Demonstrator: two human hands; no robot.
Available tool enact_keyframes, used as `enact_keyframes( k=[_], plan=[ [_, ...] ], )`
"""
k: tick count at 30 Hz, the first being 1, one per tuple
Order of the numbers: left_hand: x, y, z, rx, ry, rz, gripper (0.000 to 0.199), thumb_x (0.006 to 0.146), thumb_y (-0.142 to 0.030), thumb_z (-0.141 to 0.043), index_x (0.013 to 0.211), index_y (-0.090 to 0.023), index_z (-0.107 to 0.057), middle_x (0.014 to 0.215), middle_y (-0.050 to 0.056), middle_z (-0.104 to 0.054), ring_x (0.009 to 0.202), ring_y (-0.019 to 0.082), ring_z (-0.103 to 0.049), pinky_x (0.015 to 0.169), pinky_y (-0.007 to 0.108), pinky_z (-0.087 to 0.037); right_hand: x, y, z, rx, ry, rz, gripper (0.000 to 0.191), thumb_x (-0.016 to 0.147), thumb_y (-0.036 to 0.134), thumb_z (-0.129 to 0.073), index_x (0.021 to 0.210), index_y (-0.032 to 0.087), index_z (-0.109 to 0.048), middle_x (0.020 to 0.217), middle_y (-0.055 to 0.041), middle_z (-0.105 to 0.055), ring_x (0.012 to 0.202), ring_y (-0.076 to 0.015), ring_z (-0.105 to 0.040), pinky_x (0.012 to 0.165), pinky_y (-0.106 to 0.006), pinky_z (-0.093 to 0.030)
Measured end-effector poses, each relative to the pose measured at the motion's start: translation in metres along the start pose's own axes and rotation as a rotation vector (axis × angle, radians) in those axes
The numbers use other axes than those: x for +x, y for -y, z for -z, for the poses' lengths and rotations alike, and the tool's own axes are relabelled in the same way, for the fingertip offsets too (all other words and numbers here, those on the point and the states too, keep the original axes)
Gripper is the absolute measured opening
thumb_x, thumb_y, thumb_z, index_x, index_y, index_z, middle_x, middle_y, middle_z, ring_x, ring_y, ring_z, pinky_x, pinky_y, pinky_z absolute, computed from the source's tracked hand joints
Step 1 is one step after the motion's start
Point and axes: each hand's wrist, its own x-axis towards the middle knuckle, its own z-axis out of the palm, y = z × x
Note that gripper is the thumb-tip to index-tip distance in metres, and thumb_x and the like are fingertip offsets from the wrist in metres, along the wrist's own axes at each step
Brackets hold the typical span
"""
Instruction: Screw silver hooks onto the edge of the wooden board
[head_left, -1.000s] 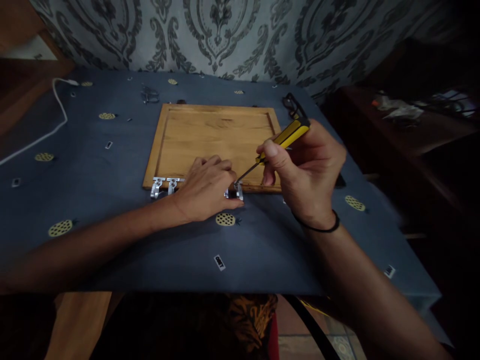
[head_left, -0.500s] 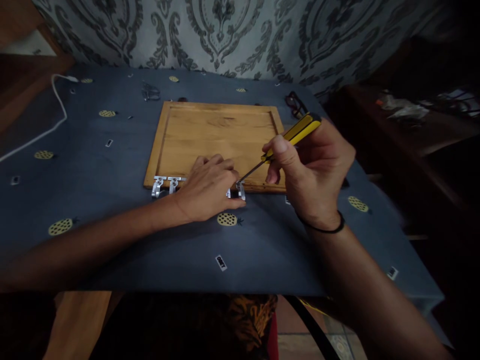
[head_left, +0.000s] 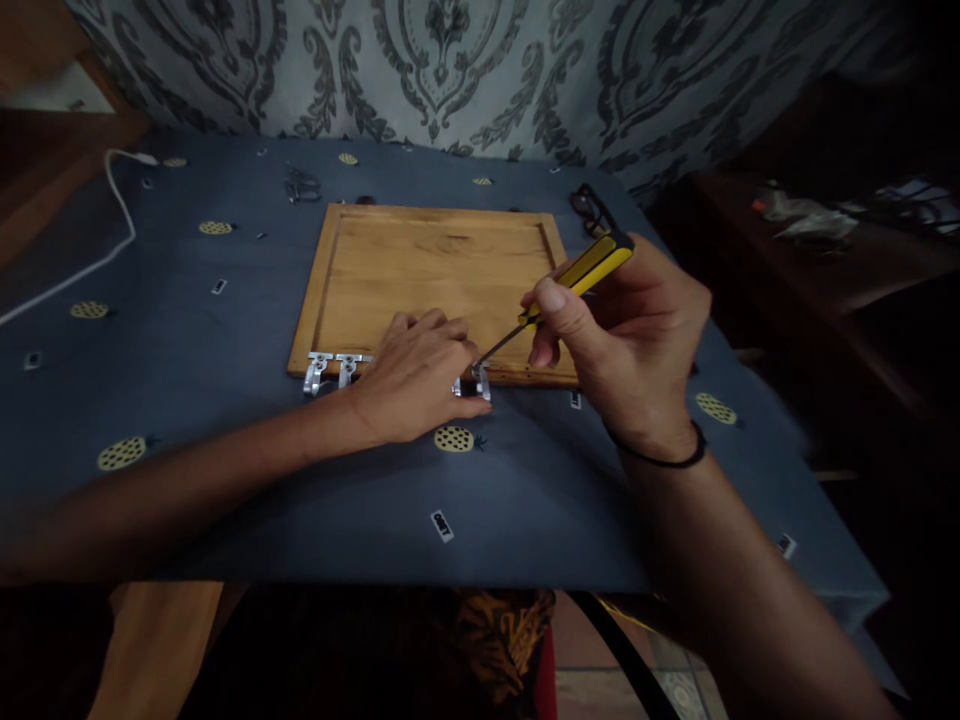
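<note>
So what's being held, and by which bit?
A screwdriver, by its handle, in the right hand. I can't tell whether the left hand grips a hinge.

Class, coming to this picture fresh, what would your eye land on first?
Probably the yellow and black screwdriver in the right hand, slanting down to metal fittings at the board's near edge. Next, the pale wooden board mid-table, the left hand on its near edge, bright against the dark blue cloth.
</note>
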Motion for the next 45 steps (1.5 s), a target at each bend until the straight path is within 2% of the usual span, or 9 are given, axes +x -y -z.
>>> enact_keyframes(
  k=[9,15,19,23,25,30,38,42,45],
  plan=[
    [0.001,-0.003,0.003,0.011,0.035,0.016,0.037,0.089,-0.049,-0.079,0.101,-0.015,-0.075,0.112,0.009,-0.071,0.113,0.031,-0.059,0.09,0.043,-0.04,-0.001,0.002,0.001,0.018,0.013,-0.017,0.031,0.082,0.049,-0.085,0.079,0.023,-0.068,0.076,0.0016,-0.066,0.042,-0.0093,-0.057,0.036,-0.025,-0.048],
    [0.001,-0.002,0.002,0.005,0.041,0.018,0.035,0.089,-0.049,-0.079,0.1,-0.016,-0.075,0.111,0.008,-0.072,0.112,0.031,-0.06,0.09,0.042,-0.04,-0.002,0.0,0.009,-0.022,0.121,-0.059,0.023,0.09,0.046,-0.078,0.104,0.028,-0.079,0.084,0.0007,-0.072,0.049,-0.0118,-0.063,0.046,-0.03,-0.056],
    [0.0,-0.002,0.002,0.004,0.029,0.012,0.036,0.089,-0.049,-0.078,0.101,-0.016,-0.074,0.112,0.008,-0.071,0.112,0.03,-0.06,0.09,0.042,-0.039,-0.001,0.0,0.01,-0.045,0.094,-0.026,0.019,0.083,0.044,-0.085,0.086,0.027,-0.078,0.081,0.0017,-0.072,0.046,-0.0098,-0.058,0.039,-0.026,-0.05],
    [0.0,-0.003,0.002,0.011,0.031,0.01,0.036,0.09,-0.049,-0.078,0.102,-0.015,-0.075,0.112,0.009,-0.071,0.112,0.03,-0.059,0.089,0.042,-0.039,-0.002,-0.001,0.004,-0.093,0.006,0.001,0.033,0.069,0.043,-0.096,0.072,0.024,-0.069,0.068,0.0037,-0.065,0.043,-0.0082,-0.052,0.033,-0.023,-0.042],
    [0.001,-0.003,0.002,0.015,0.03,0.011,0.037,0.09,-0.049,-0.078,0.103,-0.015,-0.075,0.111,0.009,-0.071,0.112,0.03,-0.059,0.09,0.042,-0.039,-0.003,-0.002,0.0,-0.104,-0.043,0.039,0.036,0.07,0.046,-0.094,0.071,0.024,-0.065,0.065,0.0045,-0.062,0.041,-0.0078,-0.05,0.032,-0.023,-0.041],
    [0.001,-0.002,0.002,0.007,0.042,0.023,0.037,0.089,-0.05,-0.079,0.1,-0.015,-0.075,0.109,0.009,-0.07,0.112,0.031,-0.059,0.09,0.042,-0.039,-0.002,-0.003,-0.005,-0.098,-0.261,0.19,0.037,0.081,0.054,-0.085,0.072,0.025,-0.063,0.065,0.0037,-0.06,0.04,-0.0069,-0.049,0.031,-0.022,-0.037],
    [0.001,-0.002,0.001,0.008,0.045,0.024,0.038,0.089,-0.051,-0.078,0.102,-0.016,-0.075,0.112,0.008,-0.07,0.114,0.031,-0.059,0.09,0.042,-0.039,0.0,-0.01,-0.001,-0.168,-0.153,0.185,0.037,0.088,0.056,-0.078,0.076,0.025,-0.061,0.071,0.0029,-0.064,0.039,-0.0055,-0.05,0.029,-0.02,-0.035],
    [0.001,-0.002,0.002,0.01,0.031,0.017,0.037,0.089,-0.051,-0.078,0.101,-0.016,-0.076,0.111,0.009,-0.07,0.111,0.03,-0.06,0.089,0.042,-0.038,0.0,-0.013,-0.002,-0.12,-0.137,0.191,0.031,0.088,0.051,-0.08,0.078,0.025,-0.064,0.073,0.003,-0.065,0.039,-0.0056,-0.051,0.029,-0.02,-0.038],
    [0.001,-0.003,0.002,0.019,0.034,0.015,0.037,0.09,-0.05,-0.078,0.102,-0.015,-0.075,0.111,0.009,-0.07,0.111,0.03,-0.06,0.089,0.041,-0.038,0.0,-0.014,-0.003,-0.101,-0.13,0.194,0.034,0.086,0.052,-0.081,0.076,0.025,-0.063,0.07,0.0043,-0.062,0.037,-0.005,-0.05,0.029,-0.019,-0.039]
  ],
)
